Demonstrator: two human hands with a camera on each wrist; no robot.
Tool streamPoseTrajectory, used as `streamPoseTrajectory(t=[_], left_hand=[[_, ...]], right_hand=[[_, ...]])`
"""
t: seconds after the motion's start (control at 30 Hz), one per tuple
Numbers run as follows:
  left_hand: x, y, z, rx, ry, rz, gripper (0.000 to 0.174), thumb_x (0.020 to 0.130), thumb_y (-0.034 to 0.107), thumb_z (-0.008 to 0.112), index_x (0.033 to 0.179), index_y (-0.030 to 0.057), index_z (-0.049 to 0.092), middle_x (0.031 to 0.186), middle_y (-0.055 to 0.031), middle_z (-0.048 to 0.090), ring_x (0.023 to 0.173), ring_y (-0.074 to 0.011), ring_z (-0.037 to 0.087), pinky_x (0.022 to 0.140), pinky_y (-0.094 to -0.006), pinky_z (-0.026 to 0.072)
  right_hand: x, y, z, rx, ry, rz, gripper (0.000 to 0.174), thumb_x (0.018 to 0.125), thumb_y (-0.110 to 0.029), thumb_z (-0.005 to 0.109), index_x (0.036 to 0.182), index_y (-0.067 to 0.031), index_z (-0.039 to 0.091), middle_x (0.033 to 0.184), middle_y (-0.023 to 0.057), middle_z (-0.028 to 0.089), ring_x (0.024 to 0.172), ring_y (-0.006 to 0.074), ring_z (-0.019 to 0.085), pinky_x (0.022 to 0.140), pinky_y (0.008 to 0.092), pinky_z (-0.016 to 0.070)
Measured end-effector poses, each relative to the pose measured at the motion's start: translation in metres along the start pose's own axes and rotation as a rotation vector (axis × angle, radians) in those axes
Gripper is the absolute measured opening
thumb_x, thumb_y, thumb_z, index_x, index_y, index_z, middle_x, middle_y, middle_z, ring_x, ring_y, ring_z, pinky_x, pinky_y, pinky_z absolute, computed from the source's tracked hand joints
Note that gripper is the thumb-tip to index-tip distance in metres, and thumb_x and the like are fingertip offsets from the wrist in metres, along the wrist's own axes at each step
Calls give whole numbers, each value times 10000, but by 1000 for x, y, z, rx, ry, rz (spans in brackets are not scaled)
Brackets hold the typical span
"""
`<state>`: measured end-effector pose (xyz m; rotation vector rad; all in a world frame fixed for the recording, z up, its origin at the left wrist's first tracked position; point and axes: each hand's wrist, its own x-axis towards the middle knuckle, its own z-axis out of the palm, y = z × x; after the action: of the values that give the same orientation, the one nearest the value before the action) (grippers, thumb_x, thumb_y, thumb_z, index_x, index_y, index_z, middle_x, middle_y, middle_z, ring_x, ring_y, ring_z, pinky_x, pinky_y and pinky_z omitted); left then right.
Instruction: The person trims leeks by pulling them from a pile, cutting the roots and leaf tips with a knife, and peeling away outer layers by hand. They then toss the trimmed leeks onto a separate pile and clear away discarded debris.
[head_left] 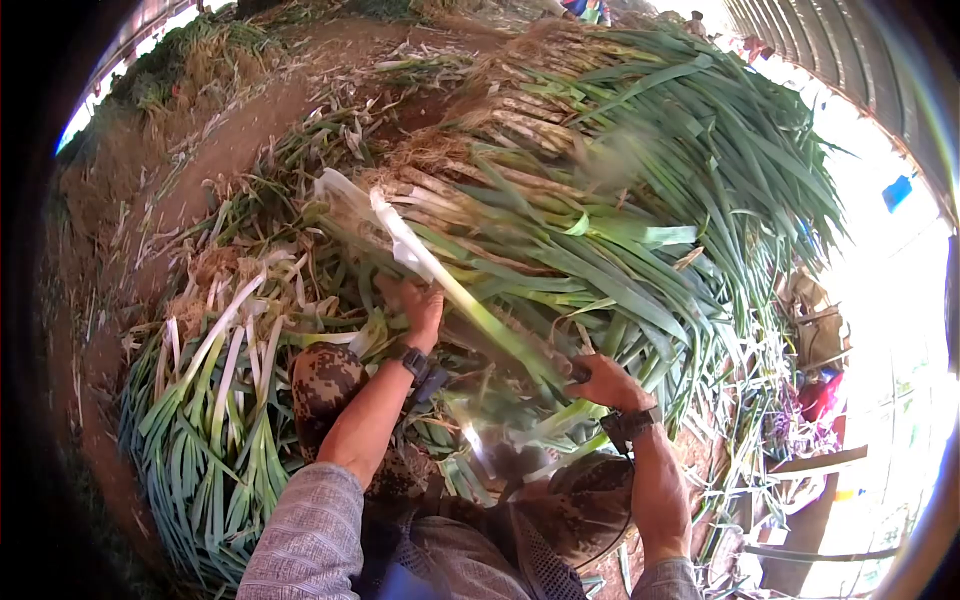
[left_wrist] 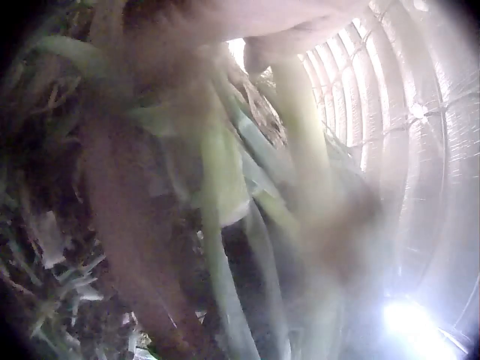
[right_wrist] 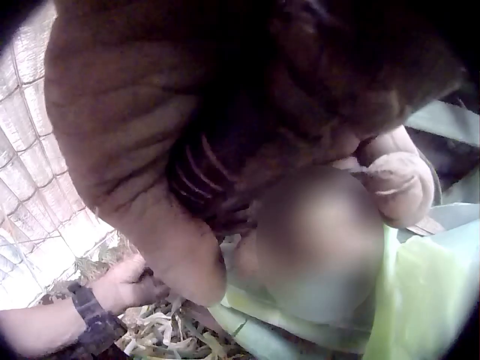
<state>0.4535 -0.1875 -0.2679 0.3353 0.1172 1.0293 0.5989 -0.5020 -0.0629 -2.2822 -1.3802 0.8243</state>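
Note:
A long leek (head_left: 465, 305) with a white stalk slants across the middle of the head view, pale loose skin at its upper end. The right hand (head_left: 612, 384) curls round its green end; in the right wrist view, that hand (right_wrist: 187, 150) fills the top, with pale green leaves (right_wrist: 420, 292) at its fingers. The left hand (head_left: 420, 312) is beside the stalk, fingers loosely extended and partly blurred. In the left wrist view, the left hand (left_wrist: 300, 26) shows at the top edge above green leaves (left_wrist: 225, 180); finger contact is unclear.
A large heap of leeks (head_left: 640, 200) spreads beyond the hands to the right. Another pile of leeks (head_left: 225, 400), white ends up, lies at the left. Bare soil (head_left: 240, 130) with scraps is behind. The person's patterned knee (head_left: 325, 385) is beside the left forearm.

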Motion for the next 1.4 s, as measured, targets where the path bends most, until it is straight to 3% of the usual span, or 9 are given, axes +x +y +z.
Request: streamPoseTrajectory(t=[0.07, 0.2, 0.27, 0.47, 0.7, 0.8, 0.83, 0.97, 1.4], left_hand=[[-37, 32, 87, 1026, 345, -22, 219, 991, 256, 522, 1044, 51, 463, 799, -37, 529, 724, -163, 595, 593, -222, 506], [-38, 38, 111, 592, 422, -103, 299, 1013, 315, 489, 1111, 33, 468, 883, -74, 585, 823, -215, 629, 701, -309, 563], [-34, 46, 111, 137, 409, -180, 362, 1019, 344, 474, 1207, 35, 457, 1075, -103, 568, 1066, -245, 618, 849, -440, 583], [-51, 33, 108, 155, 306, -193, 425, 1001, 457, 494, 1241, 105, 490, 1153, -65, 557, 1046, -235, 544, 1009, -426, 413], [-89, 49, 124, -12, -49, -523, 359, 989, 490, 496, 1055, 141, 546, 983, -14, 583, 960, -180, 576, 898, -367, 465], [-97, 54, 140, 126, 175, -512, 313, 987, 467, 508, 997, 156, 537, 926, 10, 551, 865, -148, 560, 811, -328, 485], [-97, 48, 136, 138, 201, -470, 324, 999, 465, 470, 901, 162, 528, 779, 26, 502, 694, -128, 510, 642, -301, 452], [-98, 52, 127, 249, 48, -589, 362, 1011, 416, 392, 770, 159, 472, 562, 31, 361, 493, -131, 366, 486, -297, 296], [-88, 70, 114, 353, 264, -512, 481, 997, 536, 396, 724, 145, 448, 536, 13, 356, 486, -158, 363, 488, -326, 317]], right_hand=[[4, 4, 4, -31, -28, -3, 450, 740, -306, 711, 1102, -42, 669, 904, 206, 685, 866, 359, 660, 781, 418, 506], [9, 6, 12, -40, -4, -16, 412, 738, -302, 702, 1069, -57, 678, 913, 207, 685, 877, 367, 660, 781, 429, 513], [9, -5, 15, -108, 89, -68, 365, 745, -293, 693, 1049, -90, 683, 912, 201, 688, 869, 383, 660, 782, 450, 520], [26, -57, 22, -178, 314, -209, 353, 774, -260, 668, 1112, -162, 659, 874, 178, 691, 823, 387, 664, 743, 479, 533], [53, -83, 35, -176, 254, -235, 386, 758, -301, 719, 1109, -147, 681, 884, 171, 694, 848, 370, 661, 765, 459, 521], [55, -85, 36, -129, 308, -298, 401, 751, -325, 738, 1087, -114, 683, 863, 178, 692, 825, 369, 666, 738, 448, 528], [54, -86, 36, -134, 306, -302, 401, 751, -325, 738, 1087, -114, 683, 863, 178, 692, 825, 369, 666, 738, 448, 528], [51, -90, 40, -113, 328, -282, 383, 725, -204, 695, 1094, -117, 648, 1015, 168, 669, 886, 388, 648, 789, 463, 531], [46, -81, 46, -184, 416, -301, 432, 731, -275, 729, 1121, -105, 655, 867, 188, 689, 825, 385, 663, 734, 476, 518]])
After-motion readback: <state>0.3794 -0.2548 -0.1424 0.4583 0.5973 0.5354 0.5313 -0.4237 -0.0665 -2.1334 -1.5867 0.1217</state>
